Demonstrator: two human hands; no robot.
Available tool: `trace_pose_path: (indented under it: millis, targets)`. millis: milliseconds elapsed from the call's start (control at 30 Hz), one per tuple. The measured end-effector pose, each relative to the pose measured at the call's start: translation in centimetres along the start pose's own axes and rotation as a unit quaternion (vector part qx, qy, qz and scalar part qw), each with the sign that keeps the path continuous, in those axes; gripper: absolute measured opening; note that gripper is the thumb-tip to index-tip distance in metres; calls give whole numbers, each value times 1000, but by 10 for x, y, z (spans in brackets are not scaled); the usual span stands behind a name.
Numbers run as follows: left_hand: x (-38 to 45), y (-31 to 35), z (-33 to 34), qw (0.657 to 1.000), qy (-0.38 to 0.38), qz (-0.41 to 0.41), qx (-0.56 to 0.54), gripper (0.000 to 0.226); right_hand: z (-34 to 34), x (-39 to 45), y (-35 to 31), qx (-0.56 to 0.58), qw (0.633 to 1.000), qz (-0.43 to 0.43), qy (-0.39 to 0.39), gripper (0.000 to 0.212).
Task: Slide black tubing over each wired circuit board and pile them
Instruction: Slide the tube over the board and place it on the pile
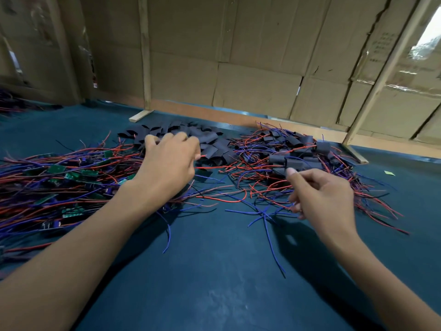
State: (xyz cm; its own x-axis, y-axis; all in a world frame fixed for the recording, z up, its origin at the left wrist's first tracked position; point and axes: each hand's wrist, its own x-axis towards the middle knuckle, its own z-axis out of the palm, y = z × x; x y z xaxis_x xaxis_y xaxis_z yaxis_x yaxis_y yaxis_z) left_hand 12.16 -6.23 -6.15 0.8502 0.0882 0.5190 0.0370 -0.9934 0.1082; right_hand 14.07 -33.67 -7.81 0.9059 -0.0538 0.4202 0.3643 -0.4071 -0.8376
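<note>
While the left hand [170,161] reached forward with its fingers curled down at the near edge of the loose black tubing [191,137], it hid its own fingertips, so I could not tell whether it had already pinched a sleeve. The right hand [324,192] hung just in front of the finished pile [298,154], thumb and forefinger close together; whether they nipped a wire or had let go was not clear.

The bare wired circuit boards [59,177], green with red and blue leads, lay in a tangle to the left on the dark desk [214,271], the cut sleeves in the middle at the back, the sleeved ones to the right. A few stray wires [262,216] trailed between the hands.

The step appeared to be fetching the next sleeve. To do it well, one would take a single piece only, pinch it by its edges so the flattened mouth opens, gather the board's leads straight before feeding them in, and draw the sleeve along until the board is covered. Boards should be lifted clear of the heap gently, since the leads would likely snag their neighbours.
</note>
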Motion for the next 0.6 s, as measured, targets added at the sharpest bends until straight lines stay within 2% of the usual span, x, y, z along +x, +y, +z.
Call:
trace_pose_path:
  millis: [100,233,300,367,433,533,600]
  targets:
    - [-4,13,-9,994,89,49,-32,9,8,-5,-3,38,999,2,-10,19]
    - [-11,27,-17,974,140,162,-70,15,15,-12,-6,99,992,-10,-75,9]
    - [-14,35,-21,950,163,248,-93,19,18,-14,-7,111,984,-19,-139,25]
    - [-19,47,-23,913,180,335,-146,13,23,-17,-8,107,972,-42,-207,37]
    - [-29,64,-22,881,167,387,-217,10,25,-22,-10,106,960,-79,-246,23]
    - [-44,84,-17,845,128,418,-308,16,23,-24,-2,1,956,-173,-235,5]
    - [-46,87,-12,849,154,420,-280,21,21,-24,-4,4,953,-219,-210,19]
